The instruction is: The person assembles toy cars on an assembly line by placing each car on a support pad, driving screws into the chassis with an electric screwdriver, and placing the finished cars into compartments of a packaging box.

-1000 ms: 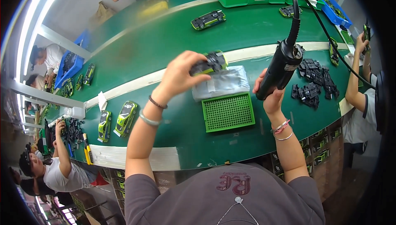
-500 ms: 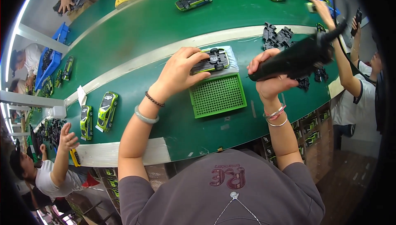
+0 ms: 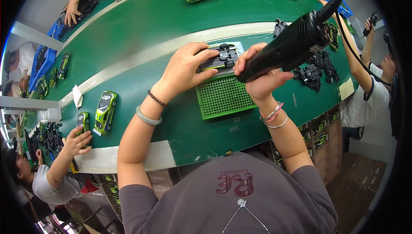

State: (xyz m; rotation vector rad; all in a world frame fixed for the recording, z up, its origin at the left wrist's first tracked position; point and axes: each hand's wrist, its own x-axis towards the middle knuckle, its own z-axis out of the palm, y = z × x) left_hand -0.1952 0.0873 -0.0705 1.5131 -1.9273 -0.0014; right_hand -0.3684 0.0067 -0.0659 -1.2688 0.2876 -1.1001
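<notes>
Gripping smooth cylindrical tool [image 3: 285,45] near upturned car [image 3: 226,57].

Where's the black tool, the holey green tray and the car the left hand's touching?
Tool [image 3: 286,46]: head view, on its black body.
Tray [image 3: 224,98]: head view, on its holed floor.
Car [image 3: 226,57]: head view, on its upturned underside.

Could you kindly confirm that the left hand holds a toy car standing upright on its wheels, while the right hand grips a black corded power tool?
Not quite: the head view shows the toy car in the left hand lying upside down, with its underside facing up; the right hand does grip the black corded power tool.
</notes>
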